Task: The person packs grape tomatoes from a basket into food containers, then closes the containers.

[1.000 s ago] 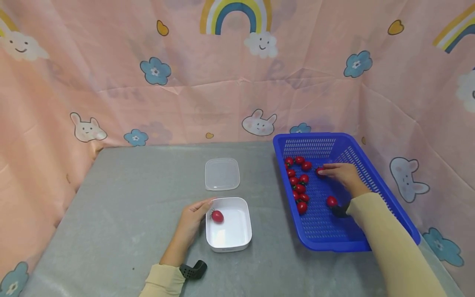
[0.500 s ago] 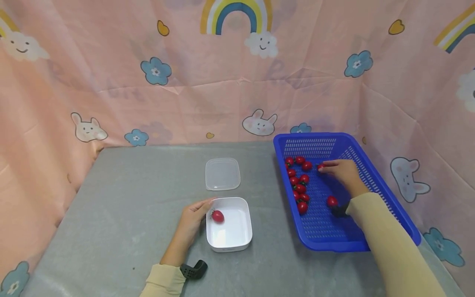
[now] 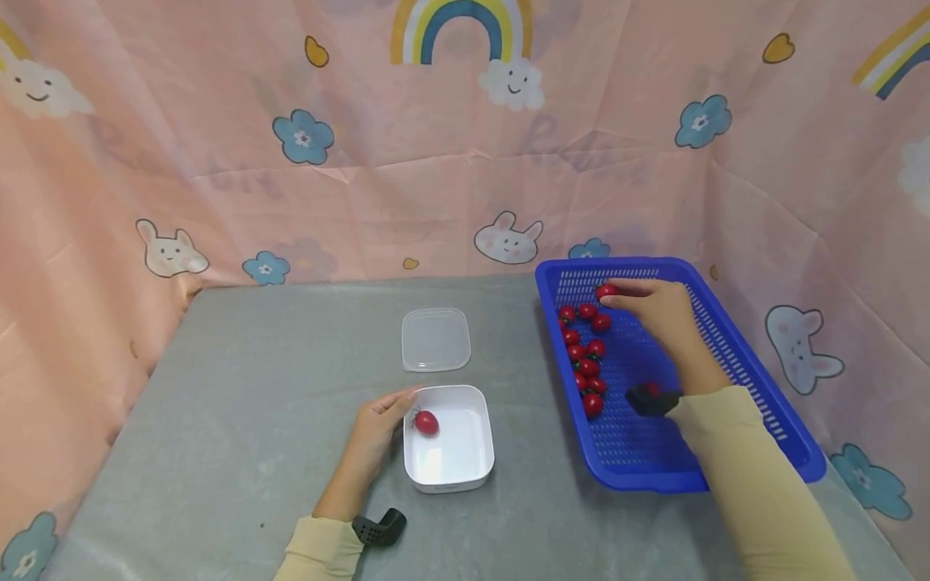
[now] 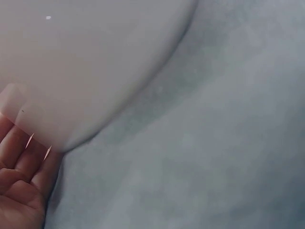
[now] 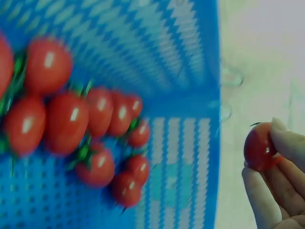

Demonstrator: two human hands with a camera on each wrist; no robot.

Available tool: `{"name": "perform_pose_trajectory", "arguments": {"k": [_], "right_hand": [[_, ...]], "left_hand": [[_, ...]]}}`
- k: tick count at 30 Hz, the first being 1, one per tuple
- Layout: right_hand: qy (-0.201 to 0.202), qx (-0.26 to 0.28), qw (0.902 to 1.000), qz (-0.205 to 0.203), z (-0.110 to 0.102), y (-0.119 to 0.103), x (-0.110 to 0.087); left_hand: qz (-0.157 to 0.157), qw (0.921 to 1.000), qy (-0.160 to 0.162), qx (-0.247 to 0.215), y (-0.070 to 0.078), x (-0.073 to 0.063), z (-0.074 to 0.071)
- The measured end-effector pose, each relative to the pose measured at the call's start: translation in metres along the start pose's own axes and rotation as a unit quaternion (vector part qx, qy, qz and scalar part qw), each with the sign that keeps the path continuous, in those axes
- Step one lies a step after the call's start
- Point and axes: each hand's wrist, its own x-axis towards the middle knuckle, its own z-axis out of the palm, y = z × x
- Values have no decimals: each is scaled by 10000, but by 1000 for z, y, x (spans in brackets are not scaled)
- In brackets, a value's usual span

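Observation:
My right hand [image 3: 657,311] pinches a cherry tomato [image 3: 607,292] between thumb and fingers, raised over the far part of the blue basket [image 3: 617,448]. In the right wrist view this tomato [image 5: 259,147] sits at the fingertips, with its green stem on top. Several more cherry tomatoes [image 3: 588,368] lie along the basket's left side. My left hand [image 3: 378,424] holds the left wall of a square white container [image 3: 465,452], its fingers [image 4: 35,155] against the outside in the left wrist view. One cherry tomato [image 3: 426,423] lies inside the container.
A translucent lid [image 3: 436,340] lies flat on the grey table [image 3: 254,403] behind the container. One tomato [image 3: 652,389] in the basket is partly hidden by the black right wrist strap [image 3: 647,401]. Pink printed cloth [image 3: 407,186] hangs behind and at both sides.
My right hand has lifted the cherry tomato off the basket floor and moved it up toward the basket's far end. The left hand and the container have stayed in place.

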Motion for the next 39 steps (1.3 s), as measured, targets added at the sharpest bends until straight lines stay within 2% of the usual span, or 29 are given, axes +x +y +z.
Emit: {"name": "perform_pose_trajectory", "arguments": {"k": [7,14,21,28,35,39], "right_hand": [[-159,49,9996,-206,10,-20,-11],[-177,324,9992,-175,19,-38,-24],[-316,380,9983,-308,28,-55,-39],[-529,484,9963,-470,42,-64,-45],[-686,325,9959,-500,60,-73,-52],[-829,500,9942,-458,70,-77,-57]], "left_hand": [[-14,10000,9,93,0,0,-1],[68,9999,-25,89,0,0,-1],[113,9999,-27,78,0,0,-2],[78,9999,6,68,-1,1,-1],[123,9999,-33,77,0,0,0],[118,9998,-1,167,2,-2,0]]}}
